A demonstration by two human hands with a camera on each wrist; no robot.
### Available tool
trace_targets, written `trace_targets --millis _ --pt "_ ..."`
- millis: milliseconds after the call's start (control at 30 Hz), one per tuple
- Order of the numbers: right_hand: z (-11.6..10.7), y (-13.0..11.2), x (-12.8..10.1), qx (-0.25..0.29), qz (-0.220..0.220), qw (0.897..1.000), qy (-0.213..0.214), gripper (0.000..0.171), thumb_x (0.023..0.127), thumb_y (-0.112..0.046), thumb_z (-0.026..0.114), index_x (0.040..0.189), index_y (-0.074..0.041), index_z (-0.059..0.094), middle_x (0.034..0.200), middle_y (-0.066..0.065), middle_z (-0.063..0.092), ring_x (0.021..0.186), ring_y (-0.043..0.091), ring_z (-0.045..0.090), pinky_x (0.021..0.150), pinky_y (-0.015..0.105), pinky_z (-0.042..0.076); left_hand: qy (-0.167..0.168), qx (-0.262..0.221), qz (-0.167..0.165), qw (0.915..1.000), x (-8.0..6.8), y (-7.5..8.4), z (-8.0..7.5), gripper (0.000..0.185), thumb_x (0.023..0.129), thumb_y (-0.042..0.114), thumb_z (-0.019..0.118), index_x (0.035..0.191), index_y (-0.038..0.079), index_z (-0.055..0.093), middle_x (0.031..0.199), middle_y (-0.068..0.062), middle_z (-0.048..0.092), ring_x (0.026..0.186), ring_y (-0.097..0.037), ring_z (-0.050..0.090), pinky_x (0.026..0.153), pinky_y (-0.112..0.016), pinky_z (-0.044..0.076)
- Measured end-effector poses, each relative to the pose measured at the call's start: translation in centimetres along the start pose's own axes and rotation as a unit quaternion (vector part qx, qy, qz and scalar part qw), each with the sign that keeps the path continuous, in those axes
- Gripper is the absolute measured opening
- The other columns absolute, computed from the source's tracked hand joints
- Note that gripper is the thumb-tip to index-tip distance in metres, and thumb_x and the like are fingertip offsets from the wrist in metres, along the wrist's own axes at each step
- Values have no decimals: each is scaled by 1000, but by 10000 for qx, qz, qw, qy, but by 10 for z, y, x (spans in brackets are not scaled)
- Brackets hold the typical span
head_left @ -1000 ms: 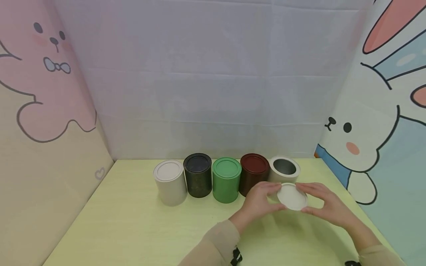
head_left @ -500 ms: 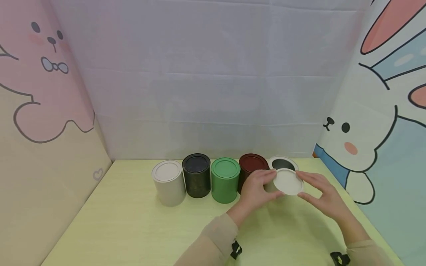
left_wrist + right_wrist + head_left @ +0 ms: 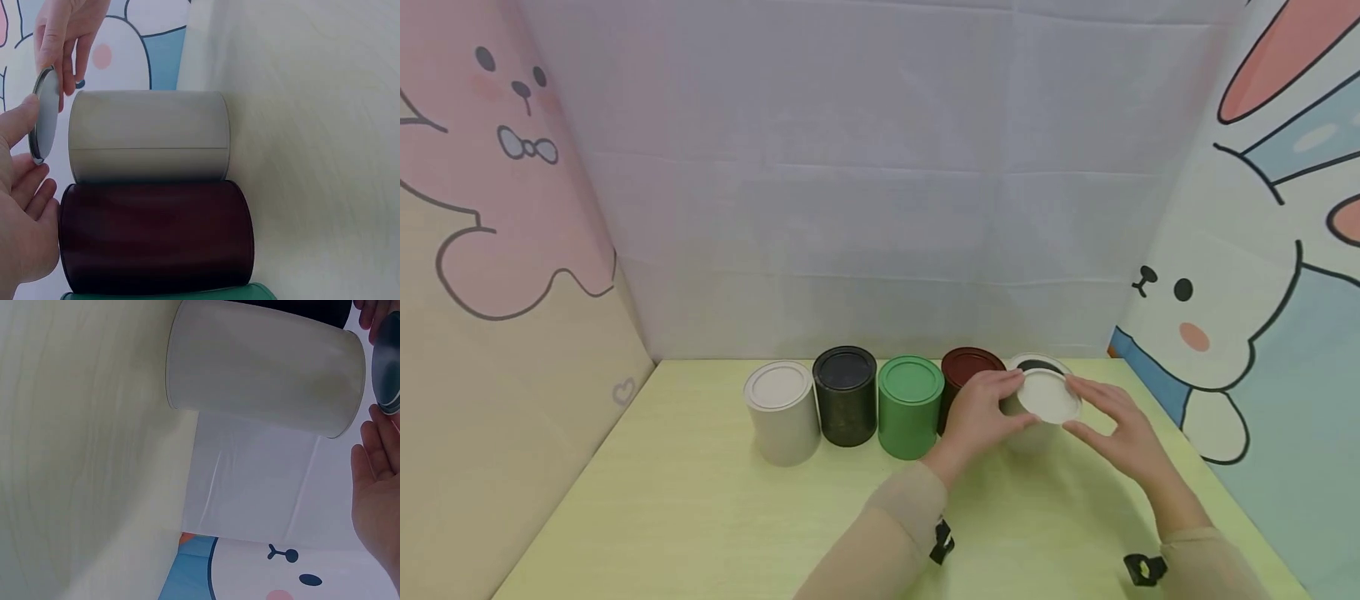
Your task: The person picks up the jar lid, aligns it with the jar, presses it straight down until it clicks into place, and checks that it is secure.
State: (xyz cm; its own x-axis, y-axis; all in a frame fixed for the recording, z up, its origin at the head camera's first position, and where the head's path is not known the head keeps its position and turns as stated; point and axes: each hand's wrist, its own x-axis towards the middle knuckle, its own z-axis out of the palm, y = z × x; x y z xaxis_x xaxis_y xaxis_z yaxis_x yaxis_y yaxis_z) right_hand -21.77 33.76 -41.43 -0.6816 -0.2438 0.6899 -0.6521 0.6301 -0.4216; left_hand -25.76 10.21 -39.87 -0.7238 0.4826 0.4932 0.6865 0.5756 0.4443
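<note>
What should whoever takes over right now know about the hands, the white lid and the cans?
Left hand and right hand pinch the white lid by its edges, above the open white can at the right end of the row. The lid is clear of the rim, not seated. The other white can, black can, green can and dark red can stand lidded. Left: seat the lid.

Pale yellow-green table (image 3: 700, 517): five tins in row (image 3: 910, 404), white, black, green, maroon, white.
</note>
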Motion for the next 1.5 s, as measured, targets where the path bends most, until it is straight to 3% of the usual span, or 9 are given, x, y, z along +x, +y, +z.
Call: trace_targets --millis 233,367,567,633,767,933,1067,1367,1500 --pt "1 7 5 -151 404 9991 -43 62 77 -3 83 136 -5 61 138 -18 52 124 -10 35 97 10 26 -329 99 -262 9991 18 -2 -2 58 82 39 82 134 18 65 130 6 64 119 -8 57 101 -15 40" --pt "1 13 8 -181 576 9981 -75 61 80 -5 82 137 -6 61 138 -17 53 123 -11 35 97 13 27 -477 -112 -544 9973 25 -3 -1 57 82 38 82 134 21 65 130 8 64 119 -6 57 98 -15 43" --pt "2 20 10 -98 876 9960 -168 60 83 -8 80 139 -9 59 139 -9 56 121 -11 34 97 53 36 -557 -30 -732 9958 31 -2 1 51 82 39 81 130 26 68 127 12 65 113 -5 59 91 -14 46" --pt "2 21 10 -70 944 9953 -184 60 84 -9 79 140 -10 59 139 -6 56 121 -10 35 93 63 35 -562 87 -726 9957 33 -1 1 43 82 40 80 122 27 72 122 13 67 105 -4 61 84 -14 47" --pt "3 24 12 -92 1077 9939 -230 59 85 -11 79 140 -8 58 139 2 56 123 -2 38 94 66 35 -553 221 -764 9953 35 1 1 23 83 40 80 97 25 72 102 14 69 86 -4 58 70 -14 44" --pt "6 28 15 -104 1223 9920 -310 59 86 -12 78 141 -4 56 139 21 54 125 24 42 97 69 33 -550 339 -896 9939 38 0 3 32 83 40 80 75 20 56 82 13 58 71 -5 49 59 -17 37" --pt "8 30 16 -4 1185 9925 -300 60 85 -11 78 141 -4 55 137 28 53 123 42 42 96 70 32 -575 519 -978 9922 39 -1 6 25 86 39 77 79 20 63 91 14 65 76 -4 55 60 -17 40" --pt "11 33 15 -194 1117 9932 -278 55 88 -11 75 138 1 56 134 31 53 121 48 43 97 69 32 -725 1148 -730 9880 38 -1 10 27 93 37 70 74 20 62 114 14 69 88 -3 63 59 -15 43" --pt "13 33 14 -228 1025 9942 -213 53 89 -10 74 137 1 57 133 31 54 120 48 43 96 68 33 -858 1609 -482 9821 35 -1 12 17 97 37 65 105 27 76 135 14 59 117 -3 57 83 -15 50"
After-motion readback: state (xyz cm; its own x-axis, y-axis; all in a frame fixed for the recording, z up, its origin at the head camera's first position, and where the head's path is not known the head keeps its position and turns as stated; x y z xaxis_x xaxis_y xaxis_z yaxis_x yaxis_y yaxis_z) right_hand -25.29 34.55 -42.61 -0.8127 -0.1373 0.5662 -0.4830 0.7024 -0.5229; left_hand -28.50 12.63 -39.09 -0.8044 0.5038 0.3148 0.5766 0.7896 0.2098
